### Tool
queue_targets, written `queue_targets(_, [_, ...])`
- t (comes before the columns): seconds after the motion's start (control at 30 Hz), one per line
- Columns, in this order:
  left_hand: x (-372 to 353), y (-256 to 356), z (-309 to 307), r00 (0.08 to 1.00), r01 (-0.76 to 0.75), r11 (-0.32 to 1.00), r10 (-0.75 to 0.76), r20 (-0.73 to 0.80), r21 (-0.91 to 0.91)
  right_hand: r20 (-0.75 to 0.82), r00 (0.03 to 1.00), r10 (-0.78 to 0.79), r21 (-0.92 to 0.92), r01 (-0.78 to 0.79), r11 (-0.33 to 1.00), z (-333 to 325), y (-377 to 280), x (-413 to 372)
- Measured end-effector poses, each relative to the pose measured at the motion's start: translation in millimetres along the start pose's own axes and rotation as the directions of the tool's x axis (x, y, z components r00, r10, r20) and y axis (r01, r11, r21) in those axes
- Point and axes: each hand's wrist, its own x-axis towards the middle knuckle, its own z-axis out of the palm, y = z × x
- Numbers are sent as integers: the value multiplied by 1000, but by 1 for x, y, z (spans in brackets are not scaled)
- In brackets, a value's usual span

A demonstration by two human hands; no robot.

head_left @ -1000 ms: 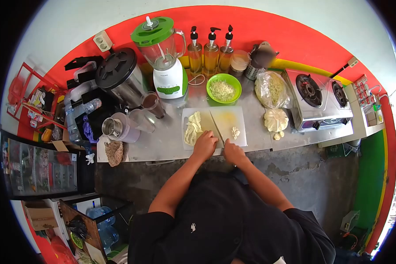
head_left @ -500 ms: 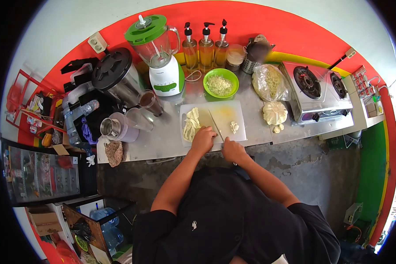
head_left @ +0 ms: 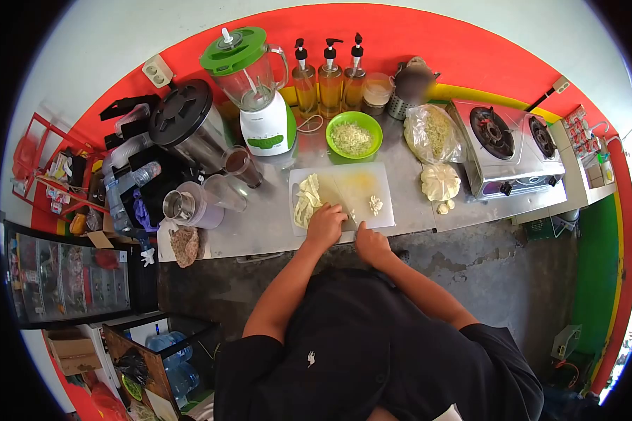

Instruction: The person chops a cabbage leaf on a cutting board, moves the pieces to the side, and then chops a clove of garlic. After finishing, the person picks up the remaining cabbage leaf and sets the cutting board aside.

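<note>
My right hand point(head_left: 373, 245) is closed round the handle of a knife point(head_left: 352, 217), its blade over the middle of a white cutting board point(head_left: 386, 175). My left hand point(head_left: 326, 226) rests on the board's near edge, fingers curled beside the blade; what they press on is hidden. Left of the blade lie pale cabbage leaves point(head_left: 307, 199). A small heap of chopped white pieces point(head_left: 375, 205), which look like garlic, sits on the right of the board.
Behind the board stands a green bowl point(head_left: 376, 126) of shredded pale vegetable. A blender point(head_left: 265, 130) and tall metal container point(head_left: 189, 133) are to the left. A plastic bag point(head_left: 435, 133), garlic bulbs point(head_left: 440, 184) and gas stove point(head_left: 516, 168) are to the right. Pump bottles point(head_left: 330, 88) line the wall.
The knife blade has tilted and shifted closer to my left fingers, while my right hand has moved slightly lower. The whole view has shifted a little.
</note>
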Motion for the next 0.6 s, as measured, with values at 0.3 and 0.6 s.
queue_targets(0.3, [-1, -2, 0, 1000, 17, 1000, -17, -9, 0, 73, 997, -16, -29, 18, 999, -16, 2, -4])
queue_targets(0.6, [-3, -5, 1, 999, 33, 999, -33, -18, -37, 4, 996, -85, -116, 85, 990, -13, -2, -3])
